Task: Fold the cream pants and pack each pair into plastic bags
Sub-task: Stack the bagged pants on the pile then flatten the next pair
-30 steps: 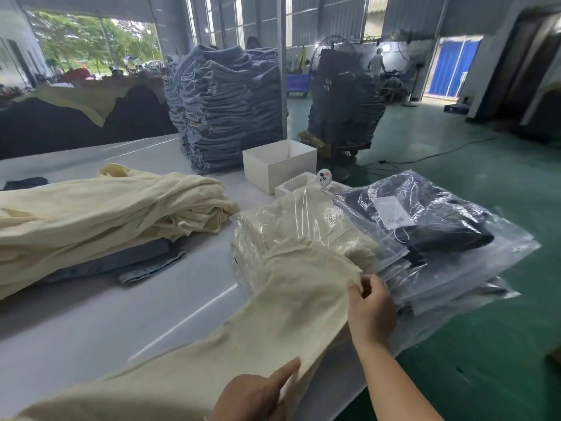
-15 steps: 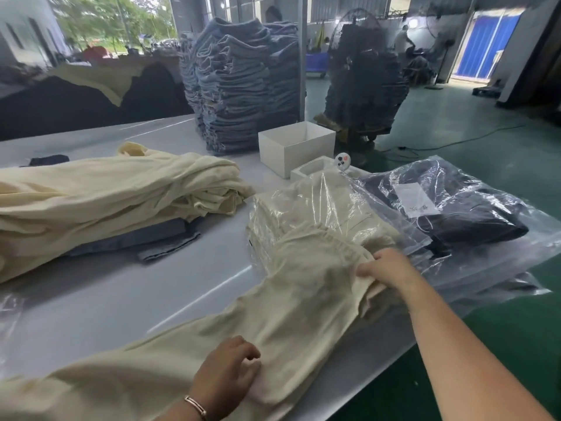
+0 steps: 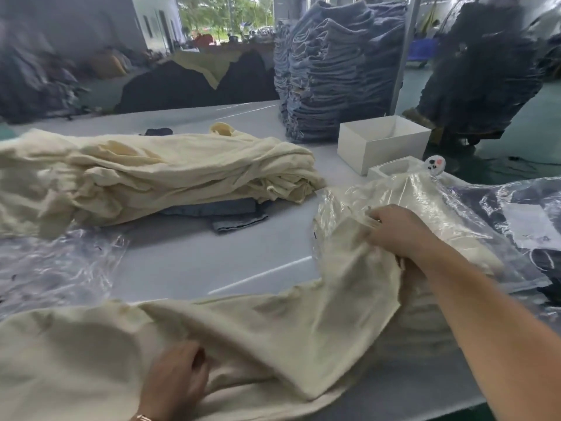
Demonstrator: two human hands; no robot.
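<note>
A pair of cream pants (image 3: pixel 273 335) is lying stretched across the near edge of the table (image 3: pixel 188 262), running from the lower left up toward the right. The right hand (image 3: pixel 397 230) is gripping the far end of the fabric, fingers curled into the cloth where it is meeting a clear plastic bag (image 3: pixel 403 202) already holding folded cream cloth. The left hand (image 3: pixel 174 381) is pinching a fold of the same pants near the bottom edge of the view, fingers curled round the cloth, a thin bracelet (image 3: pixel 142 417) showing at the wrist.

The table is showing a pale grey, smooth, slightly glossy top. A heap of more cream pants (image 3: pixel 145 174) is sitting on its left half, resting on a strip of blue denim (image 3: pixel 218 211). Loose empty bags (image 3: pixel 57 262) are lying crumpled at the left, just beside the heap. At the right, bagged dark garments (image 3: pixel 522 214) are lying beside the cream bag. Behind them a white open box (image 3: pixel 382 141) is standing, a smaller white tray (image 3: pixel 391 168) just in front of it, and a small round white object (image 3: pixel 434 166) with dots beside that.

A tall stack of folded blue jeans (image 3: pixel 337 68) is rising at the far edge of the table. Beyond it, dark piles of garments (image 3: pixel 194 83) are filling the room, a green floor (image 3: pixel 516 159) is showing on the right, and trees (image 3: pixel 224 13) are visible through an opening at the back.
</note>
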